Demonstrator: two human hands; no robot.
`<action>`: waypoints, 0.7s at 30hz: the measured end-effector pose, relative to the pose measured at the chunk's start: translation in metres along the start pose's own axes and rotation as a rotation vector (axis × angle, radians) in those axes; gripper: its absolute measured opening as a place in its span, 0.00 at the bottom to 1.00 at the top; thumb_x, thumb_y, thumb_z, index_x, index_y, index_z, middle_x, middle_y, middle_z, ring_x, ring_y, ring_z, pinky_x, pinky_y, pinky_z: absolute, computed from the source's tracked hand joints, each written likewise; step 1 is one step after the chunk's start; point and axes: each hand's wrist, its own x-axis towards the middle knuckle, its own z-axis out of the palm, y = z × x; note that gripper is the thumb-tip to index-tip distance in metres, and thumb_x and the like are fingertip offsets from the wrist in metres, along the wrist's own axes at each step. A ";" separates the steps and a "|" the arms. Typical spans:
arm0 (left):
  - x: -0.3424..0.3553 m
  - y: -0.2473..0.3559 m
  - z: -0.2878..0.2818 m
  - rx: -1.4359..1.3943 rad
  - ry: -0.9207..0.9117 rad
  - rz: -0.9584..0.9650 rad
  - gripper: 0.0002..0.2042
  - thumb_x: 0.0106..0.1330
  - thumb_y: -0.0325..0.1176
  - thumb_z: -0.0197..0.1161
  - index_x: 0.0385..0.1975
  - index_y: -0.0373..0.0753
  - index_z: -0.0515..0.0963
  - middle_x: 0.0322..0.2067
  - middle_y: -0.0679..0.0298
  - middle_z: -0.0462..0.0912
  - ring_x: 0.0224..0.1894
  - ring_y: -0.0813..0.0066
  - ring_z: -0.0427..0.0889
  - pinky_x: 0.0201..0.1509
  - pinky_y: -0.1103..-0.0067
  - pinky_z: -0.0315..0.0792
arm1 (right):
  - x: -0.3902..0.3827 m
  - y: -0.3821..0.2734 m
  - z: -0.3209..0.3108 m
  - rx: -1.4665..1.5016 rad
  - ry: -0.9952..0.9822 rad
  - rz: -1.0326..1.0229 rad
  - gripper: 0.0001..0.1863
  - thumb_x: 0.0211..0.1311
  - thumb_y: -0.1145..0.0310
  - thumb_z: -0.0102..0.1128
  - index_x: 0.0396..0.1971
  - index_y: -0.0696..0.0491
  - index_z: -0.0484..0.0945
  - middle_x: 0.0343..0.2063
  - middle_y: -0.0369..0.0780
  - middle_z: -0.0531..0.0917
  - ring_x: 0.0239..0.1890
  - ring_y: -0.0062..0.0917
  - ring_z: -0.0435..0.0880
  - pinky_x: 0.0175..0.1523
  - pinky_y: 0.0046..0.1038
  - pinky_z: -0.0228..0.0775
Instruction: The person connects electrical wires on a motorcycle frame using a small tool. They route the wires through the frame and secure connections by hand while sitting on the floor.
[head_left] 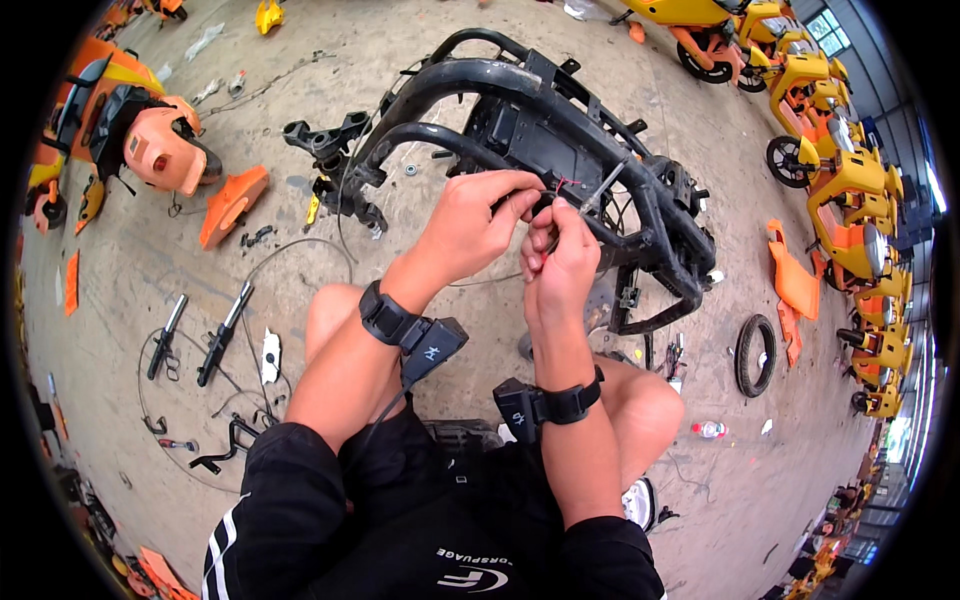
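Note:
In front of me lies a black tubular scooter frame [430,85] with cables and a black centre panel. My left hand [478,220] is pinched on a thin dark piece, apparently a cable, just over the frame's near side. My right hand [560,250] is closed on the same dark piece beside it, thumb and finger near my left fingertips. A small red wire [566,184] shows just above the fingers, next to a silver rod [610,185] lying across the frame. The exact ends of what I hold are hidden by my fingers.
Fork legs [225,335] and loose cables lie at left, near an orange panel [232,205] and dismantled scooter [165,145]. At right are a tire [755,355], orange panels [795,280], a bottle [708,430] and a row of yellow scooters [845,230].

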 end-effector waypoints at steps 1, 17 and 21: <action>-0.001 0.000 -0.001 0.024 -0.005 0.025 0.07 0.62 0.22 0.62 0.39 0.31 0.82 0.30 0.56 0.86 0.28 0.73 0.84 0.32 0.79 0.75 | -0.001 -0.002 0.000 0.039 0.002 0.031 0.15 0.71 0.63 0.53 0.27 0.56 0.76 0.17 0.30 0.71 0.13 0.11 0.62 0.17 0.16 0.49; -0.007 0.000 0.001 -0.049 -0.051 0.016 0.09 0.64 0.25 0.64 0.43 0.33 0.81 0.28 0.58 0.84 0.22 0.79 0.75 0.27 0.81 0.70 | 0.032 -0.071 -0.024 -1.360 -0.415 -0.793 0.10 0.58 0.67 0.68 0.36 0.55 0.79 0.22 0.41 0.80 0.19 0.33 0.77 0.24 0.31 0.68; -0.006 0.009 -0.006 -0.062 -0.113 -0.121 0.09 0.64 0.25 0.64 0.43 0.33 0.82 0.29 0.57 0.85 0.23 0.80 0.76 0.28 0.81 0.71 | 0.039 -0.081 -0.017 -1.543 -0.603 -0.929 0.07 0.60 0.68 0.64 0.30 0.56 0.77 0.20 0.42 0.77 0.21 0.40 0.79 0.24 0.36 0.69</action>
